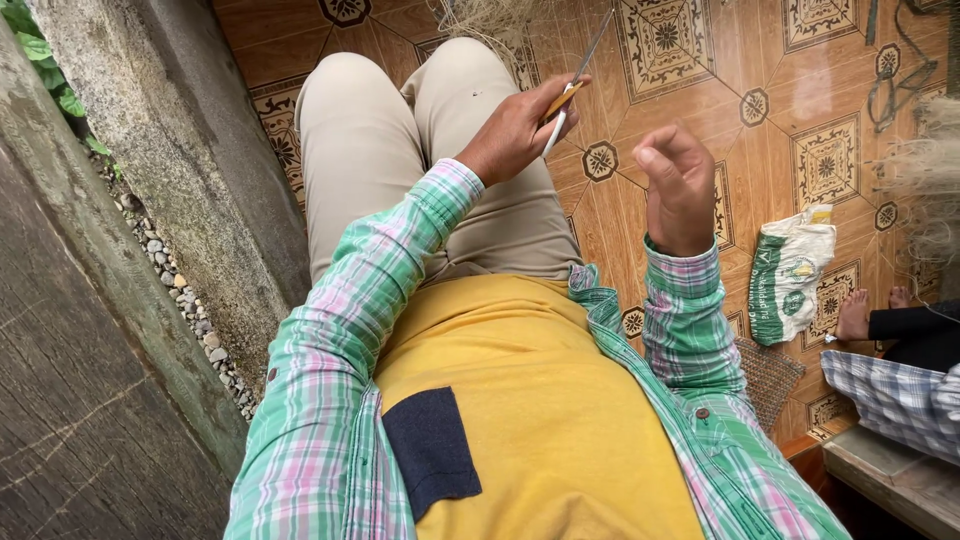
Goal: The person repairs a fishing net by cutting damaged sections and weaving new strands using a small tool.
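Pale fibre (pixel 490 20) lies in a loose tuft just beyond the knees (pixel 400 90) of the seated person, and everything here is best placed from those knees. Over the right knee, the left hand (pixel 515 130) closes its fingers around the yellow handle of a knife (pixel 572 85), thumb on top, with the thin blade pointing up and away toward the fibre; held that way, the edge stays clear of the lap, it seems. To the right of the knees, the right hand (pixel 680 190) is raised with fingertips pressed together against the thumb, as if pinching a fine strand; whether anything lies between them is too small to tell. Further right of the knees, on the patterned floor (pixel 700 60), a green and white sack (pixel 790 275) lies flat, near another person's bare foot (pixel 855 315). A second fibre bundle (pixel 930 170) hangs above that foot. Left of the knees runs a concrete wall (pixel 190 150) with gravel (pixel 180 290) at its base.
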